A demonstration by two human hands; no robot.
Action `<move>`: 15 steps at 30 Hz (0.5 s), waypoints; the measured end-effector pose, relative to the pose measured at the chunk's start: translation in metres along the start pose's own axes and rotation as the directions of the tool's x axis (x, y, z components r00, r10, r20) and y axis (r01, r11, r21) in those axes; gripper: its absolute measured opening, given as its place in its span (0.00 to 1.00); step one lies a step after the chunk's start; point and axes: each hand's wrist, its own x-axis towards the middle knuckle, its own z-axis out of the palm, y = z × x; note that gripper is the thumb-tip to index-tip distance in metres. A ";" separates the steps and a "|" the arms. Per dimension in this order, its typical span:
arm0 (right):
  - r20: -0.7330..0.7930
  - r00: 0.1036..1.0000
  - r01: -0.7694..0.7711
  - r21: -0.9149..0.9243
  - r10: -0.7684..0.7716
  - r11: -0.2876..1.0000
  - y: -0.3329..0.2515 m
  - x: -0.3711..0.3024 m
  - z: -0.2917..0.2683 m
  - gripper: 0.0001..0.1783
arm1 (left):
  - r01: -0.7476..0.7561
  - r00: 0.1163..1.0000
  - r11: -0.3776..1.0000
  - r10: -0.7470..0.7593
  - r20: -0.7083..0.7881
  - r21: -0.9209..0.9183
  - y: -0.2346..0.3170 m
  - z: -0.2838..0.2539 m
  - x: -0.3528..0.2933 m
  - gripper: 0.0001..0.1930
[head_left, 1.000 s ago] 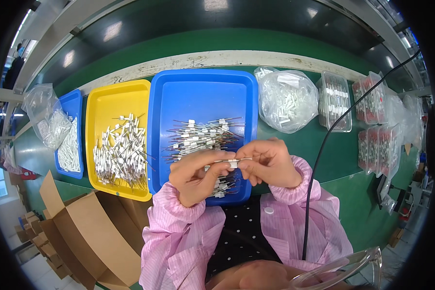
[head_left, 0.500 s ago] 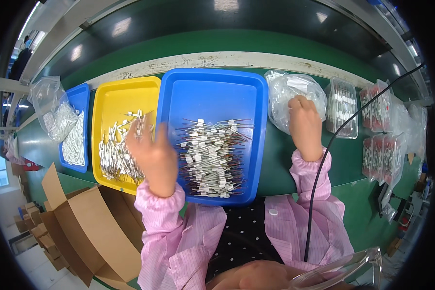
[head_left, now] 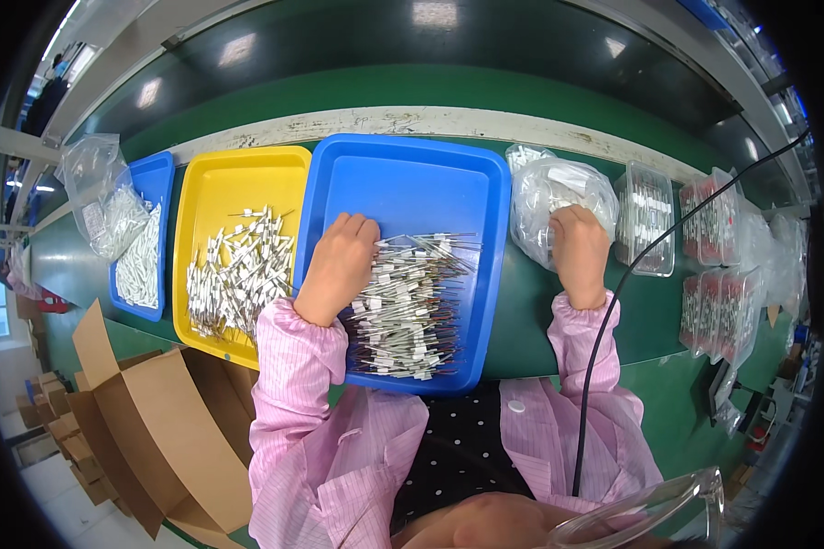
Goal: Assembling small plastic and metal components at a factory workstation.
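My left hand reaches over the left rim of the large blue tray. Its fingers are curled together against the upper left of a heap of thin wire-leaded parts with white bodies; whatever they pinch is hidden. To the right of that tray, my right hand is closed at the near side of a clear plastic bag, and its fingertips are out of sight. Left of the blue tray, a yellow tray holds similar parts, lying in a looser jumble.
At far left stands a small blue tray of white pieces, with a plastic bag over it. Clear boxes of parts line the right side. A black cable crosses near my right forearm. An open carton sits below the yellow tray.
My left hand has moved right, from above the yellow tray to the heap in the blue tray, and its fingers have drawn together. The right hand stays by the bag, slightly lower.
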 end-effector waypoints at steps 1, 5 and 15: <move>-0.021 1.000 -0.015 -0.027 0.014 1.000 -0.003 -0.001 -0.005 0.04 | 0.030 0.999 0.999 -0.031 -0.030 -0.042 0.001 -0.001 -0.001 0.04; -0.012 0.999 0.035 -0.195 -0.039 0.980 -0.015 0.003 -0.010 0.04 | 0.038 0.977 0.985 -0.073 -0.200 -0.170 0.012 -0.012 -0.003 0.06; -0.206 0.977 -0.050 0.037 0.056 0.998 -0.021 0.006 -0.021 0.09 | 0.078 0.919 0.994 -0.104 -0.379 -0.083 0.033 -0.026 -0.012 0.08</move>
